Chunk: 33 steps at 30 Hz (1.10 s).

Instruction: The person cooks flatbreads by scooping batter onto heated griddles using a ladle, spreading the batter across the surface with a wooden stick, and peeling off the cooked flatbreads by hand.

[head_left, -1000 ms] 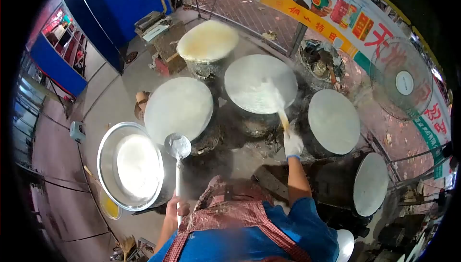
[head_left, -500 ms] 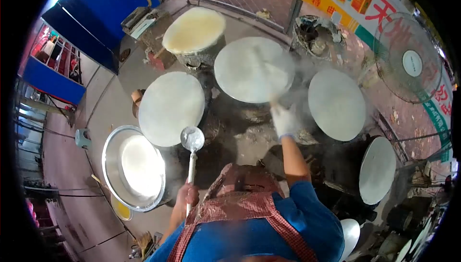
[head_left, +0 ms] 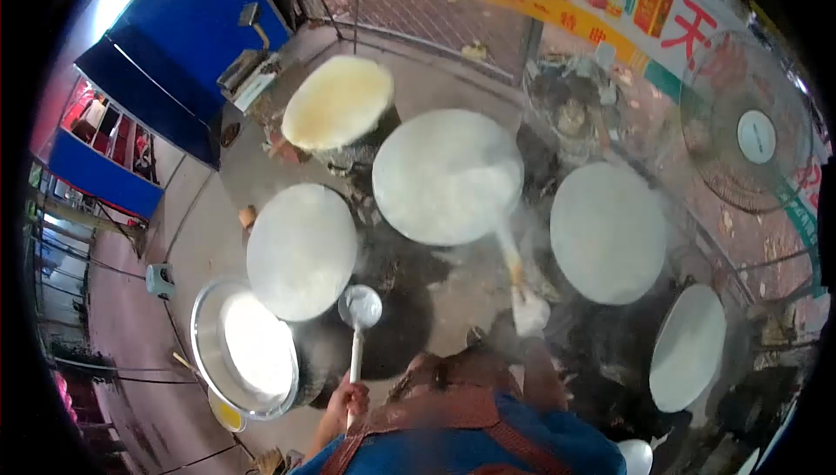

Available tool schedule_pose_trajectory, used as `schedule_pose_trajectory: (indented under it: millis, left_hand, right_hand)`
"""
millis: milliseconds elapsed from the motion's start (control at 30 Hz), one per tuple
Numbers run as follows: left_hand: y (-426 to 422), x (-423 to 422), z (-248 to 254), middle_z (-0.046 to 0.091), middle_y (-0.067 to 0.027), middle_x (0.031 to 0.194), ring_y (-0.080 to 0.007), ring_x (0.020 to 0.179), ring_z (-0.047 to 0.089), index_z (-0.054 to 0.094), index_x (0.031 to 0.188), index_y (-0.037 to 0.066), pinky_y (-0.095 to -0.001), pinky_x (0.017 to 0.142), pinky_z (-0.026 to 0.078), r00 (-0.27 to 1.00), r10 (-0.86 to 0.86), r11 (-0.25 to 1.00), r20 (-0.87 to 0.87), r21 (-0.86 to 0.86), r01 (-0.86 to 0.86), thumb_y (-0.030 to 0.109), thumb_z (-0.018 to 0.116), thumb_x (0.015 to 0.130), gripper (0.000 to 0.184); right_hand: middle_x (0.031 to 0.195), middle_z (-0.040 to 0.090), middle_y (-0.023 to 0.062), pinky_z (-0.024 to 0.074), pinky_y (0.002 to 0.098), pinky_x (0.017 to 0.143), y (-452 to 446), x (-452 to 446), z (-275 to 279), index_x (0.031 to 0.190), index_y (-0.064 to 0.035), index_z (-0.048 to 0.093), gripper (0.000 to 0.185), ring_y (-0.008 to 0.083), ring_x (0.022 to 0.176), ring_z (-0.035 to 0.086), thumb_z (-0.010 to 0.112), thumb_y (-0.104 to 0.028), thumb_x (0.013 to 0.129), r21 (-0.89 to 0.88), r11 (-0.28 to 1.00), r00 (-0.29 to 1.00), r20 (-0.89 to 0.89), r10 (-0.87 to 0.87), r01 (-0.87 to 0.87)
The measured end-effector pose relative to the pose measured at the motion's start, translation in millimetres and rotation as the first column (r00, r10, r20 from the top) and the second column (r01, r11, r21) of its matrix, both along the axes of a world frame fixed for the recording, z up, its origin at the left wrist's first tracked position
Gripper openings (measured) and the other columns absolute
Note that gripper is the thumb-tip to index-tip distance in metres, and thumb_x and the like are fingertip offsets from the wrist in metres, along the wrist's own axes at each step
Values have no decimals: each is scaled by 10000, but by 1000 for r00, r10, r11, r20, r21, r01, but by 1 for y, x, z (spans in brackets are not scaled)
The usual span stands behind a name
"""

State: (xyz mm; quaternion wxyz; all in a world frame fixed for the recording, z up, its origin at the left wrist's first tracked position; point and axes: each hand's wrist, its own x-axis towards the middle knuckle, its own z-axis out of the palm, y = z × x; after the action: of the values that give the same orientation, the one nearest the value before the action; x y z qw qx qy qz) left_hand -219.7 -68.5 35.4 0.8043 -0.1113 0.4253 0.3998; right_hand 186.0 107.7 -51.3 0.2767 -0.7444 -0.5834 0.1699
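Note:
My left hand is wrapped round the white handle of a ladle. The ladle's round bowl, coated with white batter, hangs beside the lower right edge of the left griddle. In a white glove, my right hand grips a pale long-handled spreader. Its blurred head lies over the lower right part of the middle griddle, which is covered by a thin white layer. Steam veils that area. Left of the ladle, a large metal basin contains white batter.
A yellowish round griddle stands at the back left. On the right are two more white-covered griddles. A fan stands at far right, near a printed banner. A small yellow-filled bowl sits by the basin.
My right hand has drawn back toward my body with the spreader, exposing more of its handle. The ladle stays in my left hand. The whole view has shifted, with the griddles lower in it.

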Motion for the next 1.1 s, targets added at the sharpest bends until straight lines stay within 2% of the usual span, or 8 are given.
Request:
schedule_pose_trajectory:
  millis: [200, 367, 533, 633, 800, 900, 1000, 1100]
  left_hand:
    - [-8, 21, 7, 363, -9, 606, -84, 411, 327, 379, 1213, 231, -212, 322, 256, 989, 144, 989, -43, -22, -145, 90, 504, 813, 442]
    - [-9, 15, 10, 341, -14, 592, -88, 428, 309, 377, 1225, 225, -197, 367, 270, 980, 61, 992, -191, 120, -39, 32, 455, 773, 497]
    - [-1, -23, 3, 377, 30, 574, -74, 390, 309, 449, 719, 139, -198, 316, 250, 1000, -29, 999, 6, -34, 29, 200, 510, 823, 135]
    - [-1, -38, 2, 378, 26, 575, -65, 396, 319, 437, 719, 133, -188, 320, 264, 993, 73, 997, 96, -33, -71, 198, 507, 836, 151]
    - [16, -51, -11, 384, 12, 559, -69, 385, 337, 449, 733, 126, -189, 303, 285, 936, 210, 968, 284, -194, -159, 199, 497, 855, 150]
    - [12, -60, -9, 405, 26, 467, -50, 366, 376, 427, 595, 127, -174, 320, 328, 993, 104, 992, 53, -75, -100, 275, 501, 848, 303]
    - [22, -59, -9, 428, 17, 501, -55, 361, 373, 424, 619, 123, -183, 318, 338, 993, 107, 993, 42, -46, -105, 260, 498, 857, 284]
    - [55, -35, 6, 405, 29, 466, -65, 350, 367, 413, 583, 141, -215, 324, 325, 983, 176, 980, -44, -87, -179, 268, 495, 863, 318]
  right_hand:
    - [966, 595, 223, 438, 417, 748, 265, 38, -37, 948, -28, 634, 475, 389, 891, 556, 469, -464, 858, -50, 999, 996, -91, -4, 0]
    - [977, 632, 158, 454, 366, 768, 159, -13, 0, 1060, -26, 603, 399, 283, 858, 594, 538, -362, 855, 85, 978, 724, -684, -82, 191]
    - [1054, 606, 148, 437, 350, 833, 121, -19, 3, 1127, -12, 557, 437, 242, 946, 564, 586, -326, 823, -168, 984, 755, -653, -62, -64]
    - [1124, 593, 145, 413, 357, 897, 96, -1, -30, 1115, -6, 576, 459, 227, 1043, 535, 616, -340, 803, -54, 997, 297, -952, -69, 58]
    - [1063, 635, 96, 420, 299, 863, 66, -41, -20, 1039, -139, 666, 301, 186, 922, 583, 650, -279, 773, -118, 987, 824, -545, -154, 107]
    - [1001, 646, 135, 432, 356, 849, 107, 0, 4, 1014, -111, 665, 351, 257, 911, 603, 550, -376, 815, 51, 977, 667, -738, -104, 208]
    - [955, 633, 192, 457, 394, 805, 157, 16, 20, 948, -74, 661, 377, 308, 889, 606, 429, -360, 865, -39, 985, 985, 21, -169, 170]
    - [920, 631, 192, 468, 436, 741, 159, 16, 10, 959, -75, 637, 376, 336, 842, 605, 374, -331, 879, -242, 968, 961, 243, 128, -68]
